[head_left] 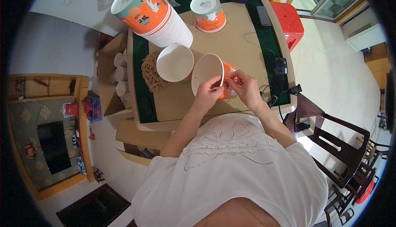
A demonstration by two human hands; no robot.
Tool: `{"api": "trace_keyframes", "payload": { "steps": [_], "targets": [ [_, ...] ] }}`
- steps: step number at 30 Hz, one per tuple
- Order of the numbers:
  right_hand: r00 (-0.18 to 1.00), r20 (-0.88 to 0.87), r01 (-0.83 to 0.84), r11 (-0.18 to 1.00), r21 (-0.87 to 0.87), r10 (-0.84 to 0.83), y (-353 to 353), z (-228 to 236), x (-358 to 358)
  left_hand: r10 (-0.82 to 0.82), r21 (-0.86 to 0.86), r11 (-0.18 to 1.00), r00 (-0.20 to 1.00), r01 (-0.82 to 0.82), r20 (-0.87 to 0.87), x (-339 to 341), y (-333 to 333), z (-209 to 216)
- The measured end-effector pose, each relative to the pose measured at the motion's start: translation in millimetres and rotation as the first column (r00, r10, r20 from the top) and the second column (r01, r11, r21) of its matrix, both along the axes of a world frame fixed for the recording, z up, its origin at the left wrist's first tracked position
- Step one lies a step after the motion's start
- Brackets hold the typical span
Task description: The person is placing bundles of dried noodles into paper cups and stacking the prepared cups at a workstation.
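Observation:
A large paper bucket [201, 73], white inside and orange outside, lies tilted on the table in front of me with its mouth to the left. My left hand [208, 91] grips its rim, with some fingertips inside the mouth. Against the bucket's orange outer side, my right hand [246, 89] is closed in a pinch; what sits between its fingertips is too small to tell. Just left of it stands a second paper bucket [175, 63] with its white inside showing. Beside that one is a tangled heap of brown cords [154, 72].
A tall nested stack of paper buckets [154, 16] leans at the far left. Another upside-down bucket [208, 13] stands at the back. Along the right edge are a phone [263, 16], a black adapter [280, 66] and cables. An open carton [111, 76] and a red stool [288, 24] flank the table.

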State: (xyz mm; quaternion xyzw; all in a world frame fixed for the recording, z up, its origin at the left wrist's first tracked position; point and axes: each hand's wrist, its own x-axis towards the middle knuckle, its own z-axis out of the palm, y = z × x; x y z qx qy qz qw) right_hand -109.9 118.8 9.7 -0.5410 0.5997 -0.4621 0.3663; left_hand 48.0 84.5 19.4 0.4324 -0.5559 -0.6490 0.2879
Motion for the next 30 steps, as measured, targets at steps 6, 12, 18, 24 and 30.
{"api": "trace_keyframes", "payload": {
  "steps": [6, 12, 18, 24, 30],
  "targets": [
    [1.0, -0.023, -0.019, 1.0, 0.024, 0.02, 0, 0, -4, 0.013, 0.074, 0.997, 0.998, -0.008, -0.067, -3, -1, -2],
    [0.991, -0.132, -0.015, 0.998, 0.06, 0.023, -3, -10, -7, 0.033, -0.211, 0.977, 0.999, -0.024, 0.037, -13, -8, -32],
    [0.997, 0.049, 0.056, 0.998, 0.013, -0.056, -12, -35, -6, 0.11, -0.406, 0.913, 0.938, 0.035, 0.33, -26, -22, -57],
    [0.993, 0.098, 0.054, 0.997, 0.054, -0.059, -24, -86, -21, 0.134, -0.274, 0.96, 0.962, -0.065, 0.238, -32, -34, -76],
    [0.95, 0.3, 0.037, 0.987, 0.157, -0.083, -23, -83, -21, 0.176, -0.155, 0.975, 0.979, -0.159, 0.102, -31, -36, -108]
  ]
}}
